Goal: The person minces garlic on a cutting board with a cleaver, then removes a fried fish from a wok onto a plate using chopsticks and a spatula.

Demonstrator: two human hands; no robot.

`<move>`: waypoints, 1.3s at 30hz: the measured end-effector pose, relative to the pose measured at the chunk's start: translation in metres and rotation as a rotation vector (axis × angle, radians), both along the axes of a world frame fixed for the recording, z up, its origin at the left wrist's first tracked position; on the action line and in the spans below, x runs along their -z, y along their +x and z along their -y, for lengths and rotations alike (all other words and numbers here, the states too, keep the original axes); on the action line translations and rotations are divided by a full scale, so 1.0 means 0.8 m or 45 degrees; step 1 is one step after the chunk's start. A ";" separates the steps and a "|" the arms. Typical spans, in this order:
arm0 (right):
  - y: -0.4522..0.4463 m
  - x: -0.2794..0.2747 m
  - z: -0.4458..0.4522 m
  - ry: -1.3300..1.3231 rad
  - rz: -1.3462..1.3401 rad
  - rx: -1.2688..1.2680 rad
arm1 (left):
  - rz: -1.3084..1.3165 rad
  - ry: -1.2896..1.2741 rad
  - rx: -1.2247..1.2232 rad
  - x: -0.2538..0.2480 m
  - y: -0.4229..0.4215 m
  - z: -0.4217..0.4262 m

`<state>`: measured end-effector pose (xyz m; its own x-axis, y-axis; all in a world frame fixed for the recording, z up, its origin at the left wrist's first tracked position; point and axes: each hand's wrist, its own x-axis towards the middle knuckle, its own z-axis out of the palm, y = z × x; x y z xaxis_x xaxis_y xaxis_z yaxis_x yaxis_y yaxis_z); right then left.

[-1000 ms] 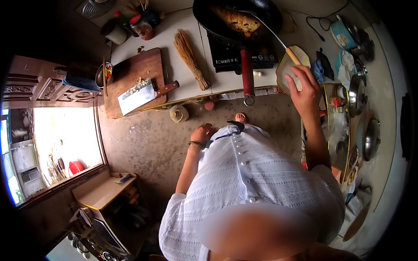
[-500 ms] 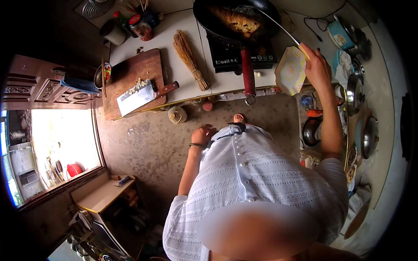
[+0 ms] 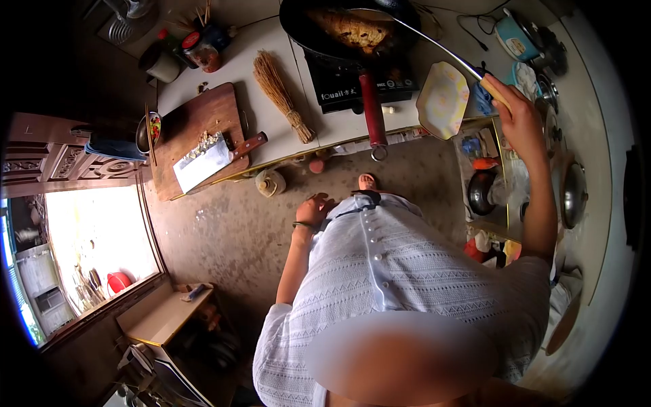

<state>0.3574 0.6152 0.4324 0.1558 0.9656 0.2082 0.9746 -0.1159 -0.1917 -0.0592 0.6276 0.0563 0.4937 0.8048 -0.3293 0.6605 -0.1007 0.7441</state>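
Observation:
My right hand [image 3: 521, 121] is closed around the wooden handle of a long metal spatula [image 3: 444, 47]. The spatula's far end reaches into a black wok [image 3: 293, 34], where a browned piece of food that looks like a fish [image 3: 352, 32] lies. A red handle points from the wok toward me. An octagonal patterned plate [image 3: 442, 102] sits at the counter's front edge, left of my right hand. At my waist hangs my left hand [image 3: 314, 209], loosely bent, its fingers apart and nothing visible in it.
The wok stands on an induction cooker [image 3: 352, 88]. Left of it are a straw brush [image 3: 281, 95] and a cutting board [image 3: 210, 108] bearing a cleaver [image 3: 203, 163] and chopped bits. A bowl with chopsticks [image 3: 150, 132] adjoins the board. Pots and lids [image 3: 573, 193] line the right side.
My right hand has moved right and toward me, drawing the spatula's handle away from above the plate. The view has shifted slightly. My left hand stays by my waist.

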 end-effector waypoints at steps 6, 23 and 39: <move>0.012 0.020 0.002 -0.073 -0.087 0.020 | -0.065 -0.059 0.011 -0.020 0.004 0.001; 0.012 0.001 0.019 0.024 -0.127 0.011 | -0.030 -0.076 0.037 0.022 -0.009 0.016; 0.016 0.009 0.019 -0.067 -0.137 0.008 | 0.002 0.005 0.040 0.030 -0.004 0.020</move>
<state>0.3702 0.6001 0.4248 0.1802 0.9737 0.1390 0.9479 -0.1342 -0.2888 -0.0620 0.6113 0.0324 0.5194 0.7901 -0.3255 0.6559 -0.1245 0.7445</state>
